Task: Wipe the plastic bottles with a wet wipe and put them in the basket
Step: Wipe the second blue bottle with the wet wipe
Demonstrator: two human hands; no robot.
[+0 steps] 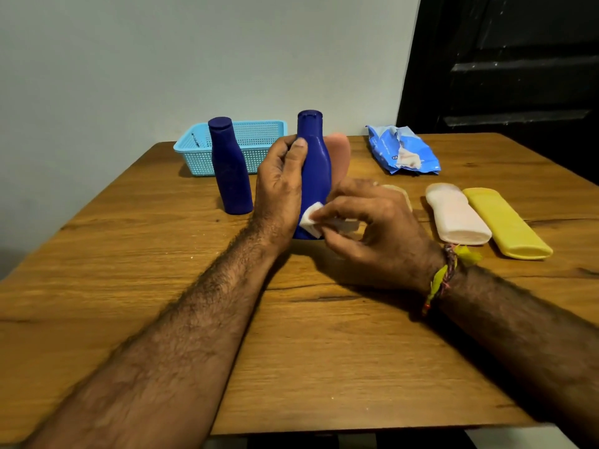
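Observation:
My left hand [280,186] grips a dark blue plastic bottle [316,163] that stands upright at the table's middle. My right hand [366,222] pinches a white wet wipe [312,218] against the bottle's lower part. A second dark blue bottle [230,166] stands upright just to the left, in front of the light blue basket [256,134], which sits at the back of the table. A pink bottle [338,153] shows partly behind the held one. To the right lie a white bottle [455,213] and a yellow bottle [505,223], side by side.
A blue pack of wet wipes [400,150], torn open, lies at the back right of the wooden table [162,270]. A pale wall stands behind the table and a dark door is at the right.

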